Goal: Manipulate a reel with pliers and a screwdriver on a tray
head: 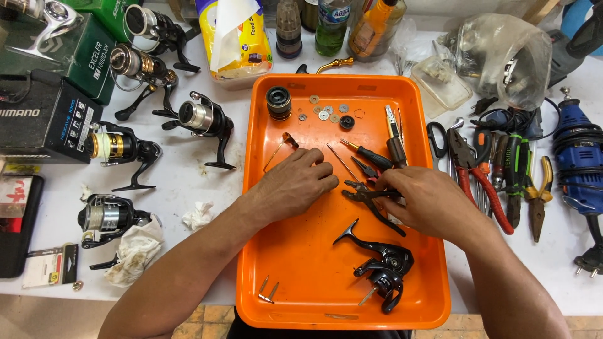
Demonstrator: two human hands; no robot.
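From the head camera, both hands are down inside the orange tray [276,263] on the white bench. The left hand [295,183] lies palm down with fingers curled on the tray floor, just beside a bent wire bail [281,149]; whether it pinches anything underneath, I cannot tell. The right hand [422,199] grips the handles of dark needle-nose pliers [367,196], jaws pointing left toward the left hand's fingertips. Below the pliers, a black reel body [384,267] lies near the tray's lower right corner. At the tray's top sit a dark spool [278,102] and a scatter of small washers [326,113].

Now the packages. Far left, a black rectangular box [44,122] with a white label panel lies flat, and above it a dark green box [94,59] with white lettering. At top centre stands a yellow bag [242,41] with blue print, its white flap torn open. Bottom left, a small carded packet [50,265] rests at the bench edge. Right of the tray lie red-handled pliers [483,188] and a blue rotary tool [578,150].
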